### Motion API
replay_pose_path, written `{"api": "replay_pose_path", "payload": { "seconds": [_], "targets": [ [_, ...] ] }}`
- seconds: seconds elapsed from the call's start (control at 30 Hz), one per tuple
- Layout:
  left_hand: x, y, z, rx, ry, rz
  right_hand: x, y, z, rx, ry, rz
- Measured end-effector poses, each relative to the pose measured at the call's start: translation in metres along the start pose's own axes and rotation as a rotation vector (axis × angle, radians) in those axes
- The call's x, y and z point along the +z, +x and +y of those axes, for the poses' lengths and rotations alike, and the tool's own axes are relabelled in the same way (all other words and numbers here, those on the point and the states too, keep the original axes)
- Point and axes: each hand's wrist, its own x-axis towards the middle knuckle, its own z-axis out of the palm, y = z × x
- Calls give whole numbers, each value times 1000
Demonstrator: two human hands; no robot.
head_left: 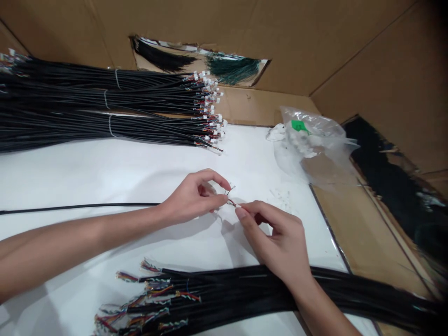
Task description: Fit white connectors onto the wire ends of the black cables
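Observation:
My left hand [192,198] pinches the end of a long black cable [87,205], whose stripped thin wires [229,189] stick out past the fingertips. My right hand [276,238] comes in from the lower right, its thumb and fingers pinching a small red wire tip [231,202] close to my left fingers. Below my right wrist lies a bundle of black cables with frayed multicoloured wire ends [150,291]. Farther off, banded black cables with white connectors [105,102] lie across the top of the white sheet [105,172].
A clear plastic bag [315,144] with a green tag and white small parts lies at the right of the white sheet, with tiny white bits [282,198] scattered near it. Cardboard walls [367,46] surround the work area, and more black wire bundles [385,163] sit at the right.

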Motion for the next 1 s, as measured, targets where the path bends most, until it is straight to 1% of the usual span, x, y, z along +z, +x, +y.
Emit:
{"api": "replay_pose_path", "payload": {
  "seconds": [0.07, 0.23, 0.4, 0.57, 1.0],
  "targets": [
    [1, 0, -1, -22, 12, 11, 1, 0, 0, 6, 8, -2],
    [4, 2, -4, 39, 27, 57, 0, 0, -1, -3, 17, -1],
    [5, 3, -2, 27, 36, 69, 0, 0, -1, 6, 7, -10],
    [5, 3, 0, 26, 33, 57, 1, 1, -2, 3, 18, -7],
    [5, 3, -5, 24, -1, 37, -1, 2, -3, 33, 21, -32]
  ]
}}
